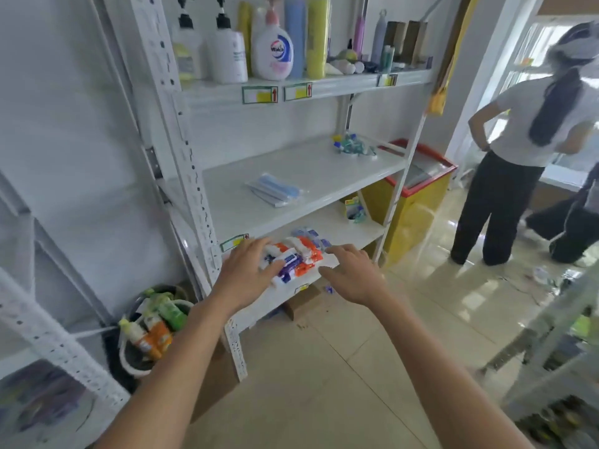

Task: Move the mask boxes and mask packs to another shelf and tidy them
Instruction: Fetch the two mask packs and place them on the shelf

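Note:
A clear pack of blue masks [275,189] lies flat on the middle shelf [324,170] of the white rack. One shelf lower sits a pile of orange, white and purple packs [296,254] near the front edge. My left hand [246,270] is at the pile's left side, fingers spread and touching the packs. To the right of the pile, just off it, my right hand [353,273] hovers with its fingers relaxed and holding nothing. Neither hand grips anything.
Pump bottles [227,50] and tall containers fill the top shelf. A bucket of bottles [152,328] stands on the floor at the left, a yellow chest with a red rim [418,202] behind the rack. A person [518,140] stands at the right. Another rack [557,351] fills the right corner.

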`<state>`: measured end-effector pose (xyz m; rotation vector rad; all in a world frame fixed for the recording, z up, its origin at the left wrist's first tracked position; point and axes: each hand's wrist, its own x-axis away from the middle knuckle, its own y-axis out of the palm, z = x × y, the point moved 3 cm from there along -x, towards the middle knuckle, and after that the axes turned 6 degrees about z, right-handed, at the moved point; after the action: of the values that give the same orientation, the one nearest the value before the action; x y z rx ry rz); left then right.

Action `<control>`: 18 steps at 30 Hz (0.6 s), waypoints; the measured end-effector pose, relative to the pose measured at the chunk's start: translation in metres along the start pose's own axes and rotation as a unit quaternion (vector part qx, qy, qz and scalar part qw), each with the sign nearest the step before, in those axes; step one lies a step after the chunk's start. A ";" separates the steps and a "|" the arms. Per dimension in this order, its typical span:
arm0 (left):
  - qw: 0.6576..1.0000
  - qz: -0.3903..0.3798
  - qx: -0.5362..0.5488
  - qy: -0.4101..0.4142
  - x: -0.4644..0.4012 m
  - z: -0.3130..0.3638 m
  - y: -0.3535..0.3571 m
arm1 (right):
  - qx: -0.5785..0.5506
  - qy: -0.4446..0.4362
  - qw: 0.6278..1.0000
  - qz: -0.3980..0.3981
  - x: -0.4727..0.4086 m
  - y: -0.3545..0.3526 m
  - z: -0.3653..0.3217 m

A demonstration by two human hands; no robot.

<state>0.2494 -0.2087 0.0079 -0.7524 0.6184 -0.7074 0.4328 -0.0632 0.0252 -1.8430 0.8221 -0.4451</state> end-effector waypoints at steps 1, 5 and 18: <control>1.000 -0.008 0.004 -0.007 -0.014 -0.007 0.001 | -0.007 0.000 1.000 -0.004 -0.014 0.003 -0.003; 1.000 -0.016 0.019 -0.019 -0.069 -0.023 0.007 | -0.015 -0.001 1.000 -0.004 -0.065 0.007 -0.006; 0.997 -0.034 0.032 -0.056 -0.241 -0.071 0.063 | -0.032 -0.017 0.999 -0.020 -0.271 0.030 0.018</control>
<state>0.0734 -0.0213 -0.0228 -0.7507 0.4684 -0.7392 0.2449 0.1349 0.0089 -1.9233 0.7853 -0.4174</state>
